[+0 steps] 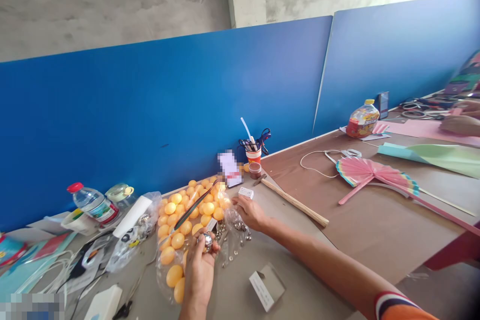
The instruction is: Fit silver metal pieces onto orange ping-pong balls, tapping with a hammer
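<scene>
My left hand is closed around a shiny silver ball with a mirror-like surface. It is above the lower right edge of a clear bag full of orange ping-pong balls. To its right, my right hand bends its fingers at the edge of a small clear plastic bag, seemingly pinching it; the fingertips are partly hidden. Several small metal pieces lie loose beside that bag. Across the ping-pong balls rests a dark, slender tool. A small white box stands just beyond my right hand.
An opened small carton lies at the front. Behind my right hand are a hammer and a cup of pens. Bottles and cables crowd the left; a pink paper fan lies right. A blue partition borders the table.
</scene>
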`<action>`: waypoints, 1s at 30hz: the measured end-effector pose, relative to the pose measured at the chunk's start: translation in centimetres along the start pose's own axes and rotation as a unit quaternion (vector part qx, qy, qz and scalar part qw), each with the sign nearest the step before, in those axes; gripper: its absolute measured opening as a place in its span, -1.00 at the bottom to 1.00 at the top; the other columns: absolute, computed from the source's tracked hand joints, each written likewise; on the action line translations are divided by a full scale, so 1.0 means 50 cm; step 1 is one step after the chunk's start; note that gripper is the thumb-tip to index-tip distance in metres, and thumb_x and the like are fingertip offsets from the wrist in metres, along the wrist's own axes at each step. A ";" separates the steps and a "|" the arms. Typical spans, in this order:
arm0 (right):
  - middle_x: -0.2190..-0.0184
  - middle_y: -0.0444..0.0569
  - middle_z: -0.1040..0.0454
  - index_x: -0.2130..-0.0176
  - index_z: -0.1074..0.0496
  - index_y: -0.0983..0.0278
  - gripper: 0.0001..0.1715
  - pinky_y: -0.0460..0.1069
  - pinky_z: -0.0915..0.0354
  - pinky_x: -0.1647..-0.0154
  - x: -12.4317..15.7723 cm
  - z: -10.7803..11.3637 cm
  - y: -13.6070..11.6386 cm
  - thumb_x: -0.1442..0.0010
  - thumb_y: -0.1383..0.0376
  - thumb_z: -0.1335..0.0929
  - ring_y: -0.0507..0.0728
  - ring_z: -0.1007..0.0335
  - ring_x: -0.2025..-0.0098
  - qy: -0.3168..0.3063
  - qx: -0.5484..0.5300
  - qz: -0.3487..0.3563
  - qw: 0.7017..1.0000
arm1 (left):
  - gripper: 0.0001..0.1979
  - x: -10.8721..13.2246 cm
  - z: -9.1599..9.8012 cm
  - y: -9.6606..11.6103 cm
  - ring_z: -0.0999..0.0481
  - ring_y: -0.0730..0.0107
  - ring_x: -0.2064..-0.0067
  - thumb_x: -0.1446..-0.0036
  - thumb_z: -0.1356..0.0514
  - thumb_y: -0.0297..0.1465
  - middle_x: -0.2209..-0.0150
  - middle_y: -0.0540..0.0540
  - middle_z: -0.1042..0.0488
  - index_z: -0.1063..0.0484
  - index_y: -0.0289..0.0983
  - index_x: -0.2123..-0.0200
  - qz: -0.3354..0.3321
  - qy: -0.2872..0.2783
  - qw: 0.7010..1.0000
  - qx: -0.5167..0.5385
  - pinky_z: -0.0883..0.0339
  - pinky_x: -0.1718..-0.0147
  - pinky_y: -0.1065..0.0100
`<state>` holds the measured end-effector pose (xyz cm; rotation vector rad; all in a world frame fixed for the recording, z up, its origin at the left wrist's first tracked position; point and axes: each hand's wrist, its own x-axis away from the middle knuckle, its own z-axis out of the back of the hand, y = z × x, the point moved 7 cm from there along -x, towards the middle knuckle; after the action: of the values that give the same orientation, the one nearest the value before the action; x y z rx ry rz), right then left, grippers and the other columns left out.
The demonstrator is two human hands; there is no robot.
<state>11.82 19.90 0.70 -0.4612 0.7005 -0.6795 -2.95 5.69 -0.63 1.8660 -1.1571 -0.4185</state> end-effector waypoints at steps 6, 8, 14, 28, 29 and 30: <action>-0.18 0.34 -0.37 -0.22 -0.27 0.44 -0.43 0.22 -0.20 -0.28 0.029 -0.044 -0.009 -0.34 0.20 -0.19 0.33 -0.30 -0.22 -0.066 0.006 0.030 0.997 | -0.66 -0.009 0.016 0.025 -0.41 0.49 0.45 0.14 -0.46 -0.23 0.40 -0.01 -0.51 -0.54 -0.27 0.30 -0.047 0.024 0.999 0.012 -0.38 0.40 0.41; -0.19 0.38 -0.37 -0.24 -0.25 0.47 -0.41 0.26 -0.18 -0.29 0.032 -0.058 -0.012 -0.34 0.19 -0.19 0.37 -0.28 -0.23 -0.068 -0.005 0.019 0.997 | -0.67 -0.012 0.020 0.029 -0.40 0.50 0.45 0.13 -0.45 -0.23 0.41 0.01 -0.50 -0.53 -0.26 0.31 -0.061 0.023 0.998 0.003 -0.38 0.41 0.42; -0.15 0.33 -0.40 -0.22 -0.26 0.41 -0.40 0.24 -0.23 -0.25 0.043 -0.087 -0.019 -0.32 0.13 -0.22 0.38 -0.34 -0.17 -0.040 -0.145 -0.053 0.987 | -0.64 -0.018 0.033 0.027 -0.41 0.51 0.48 0.16 -0.45 -0.24 0.42 0.04 -0.49 -0.51 -0.26 0.29 -0.073 0.051 0.996 -0.012 -0.35 0.46 0.45; 0.06 0.15 -0.47 0.07 -0.43 0.33 -0.45 0.22 -0.26 -0.12 0.035 -0.049 0.068 -0.15 -0.03 -0.32 0.32 -0.38 -0.02 0.068 -0.285 -0.208 0.933 | -0.66 -0.012 0.023 0.026 -0.42 0.51 0.48 0.18 -0.46 -0.24 0.44 0.03 -0.50 -0.49 -0.26 0.35 -0.062 0.062 0.996 0.004 -0.38 0.46 0.45; 0.03 0.15 -0.46 0.05 -0.42 0.33 -0.44 0.22 -0.24 -0.15 0.035 -0.049 0.062 -0.16 -0.04 -0.32 0.32 -0.37 -0.05 0.062 -0.287 -0.201 0.935 | -0.66 -0.012 0.023 0.026 -0.42 0.51 0.48 0.18 -0.46 -0.24 0.44 0.03 -0.51 -0.50 -0.26 0.35 -0.061 0.063 0.996 0.006 -0.38 0.46 0.45; -0.01 0.15 -0.46 0.03 -0.42 0.32 -0.43 0.22 -0.22 -0.17 0.035 -0.052 0.055 -0.17 -0.04 -0.31 0.32 -0.36 -0.08 0.052 -0.294 -0.191 0.935 | -0.66 -0.012 0.023 0.026 -0.42 0.51 0.49 0.18 -0.46 -0.24 0.43 0.03 -0.50 -0.50 -0.27 0.34 -0.061 0.063 0.996 0.006 -0.37 0.47 0.45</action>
<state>12.07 20.17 -3.46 -1.1418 0.9285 -0.8596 -4.71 5.39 -0.32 1.9512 -0.9677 -0.3560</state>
